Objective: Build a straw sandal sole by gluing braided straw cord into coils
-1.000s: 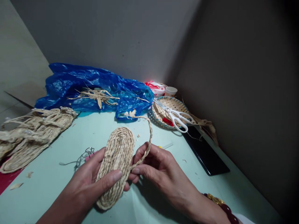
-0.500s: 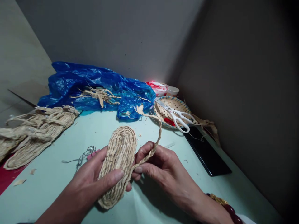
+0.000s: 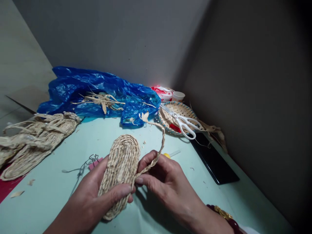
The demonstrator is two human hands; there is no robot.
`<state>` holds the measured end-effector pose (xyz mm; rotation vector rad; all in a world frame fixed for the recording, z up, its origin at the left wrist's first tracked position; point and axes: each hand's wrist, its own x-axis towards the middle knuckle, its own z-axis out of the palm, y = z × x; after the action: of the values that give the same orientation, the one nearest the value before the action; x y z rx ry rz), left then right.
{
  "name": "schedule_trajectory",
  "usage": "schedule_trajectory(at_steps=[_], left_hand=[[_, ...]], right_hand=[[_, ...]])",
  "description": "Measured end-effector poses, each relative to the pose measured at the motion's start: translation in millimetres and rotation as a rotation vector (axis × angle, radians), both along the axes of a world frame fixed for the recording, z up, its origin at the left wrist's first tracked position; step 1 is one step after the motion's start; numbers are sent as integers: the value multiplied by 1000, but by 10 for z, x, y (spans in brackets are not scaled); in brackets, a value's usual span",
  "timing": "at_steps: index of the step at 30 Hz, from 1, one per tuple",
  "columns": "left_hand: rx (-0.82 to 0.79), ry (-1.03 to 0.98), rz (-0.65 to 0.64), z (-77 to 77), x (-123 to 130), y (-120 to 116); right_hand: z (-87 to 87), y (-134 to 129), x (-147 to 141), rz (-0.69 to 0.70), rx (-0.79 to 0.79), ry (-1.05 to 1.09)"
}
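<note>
A woven straw sole (image 3: pixel 123 159), oval and coiled from braided fibre, is tilted up above the table in my left hand (image 3: pixel 95 191). The left thumb lies across its face and the fingers wrap behind it. From the sole's right edge runs a loose straw braid (image 3: pixel 161 143), curving up to a frayed end near the blue bag. My right hand (image 3: pixel 165 182) pinches this braid between thumb and fingers, close to where it meets the sole. Some right fingertips are hidden behind the braid and sole.
Finished-looking straw sandals (image 3: pixel 41 139) lie at left. Behind are a blue plastic bag (image 3: pixel 97 78) with dry fibre strips (image 3: pixel 104 100), and a woven basket (image 3: pixel 168 112) holding white-handled scissors (image 3: pixel 187 125). A black phone (image 3: pixel 214 159) lies at right, a pink binder clip (image 3: pixel 95 163) at left.
The sole has shifted slightly left in my left hand, and my right hand has moved with it, still pinching the braid. A yellow piece now shows behind my right hand.
</note>
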<state>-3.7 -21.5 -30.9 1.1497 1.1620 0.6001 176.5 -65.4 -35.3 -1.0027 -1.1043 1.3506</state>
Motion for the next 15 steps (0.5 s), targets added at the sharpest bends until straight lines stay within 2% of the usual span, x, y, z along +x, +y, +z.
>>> schedule_trajectory(at_steps=[7, 11, 15], left_hand=[[143, 107, -42, -83, -31, 14], [118, 52, -4, -74, -6, 17], [173, 148, 11, -48, 6, 37]], right_hand=[[-83, 3, -34, -136, 35, -133], [-99, 20, -68, -122, 17, -26], [-116, 28, -47, -78, -17, -77]])
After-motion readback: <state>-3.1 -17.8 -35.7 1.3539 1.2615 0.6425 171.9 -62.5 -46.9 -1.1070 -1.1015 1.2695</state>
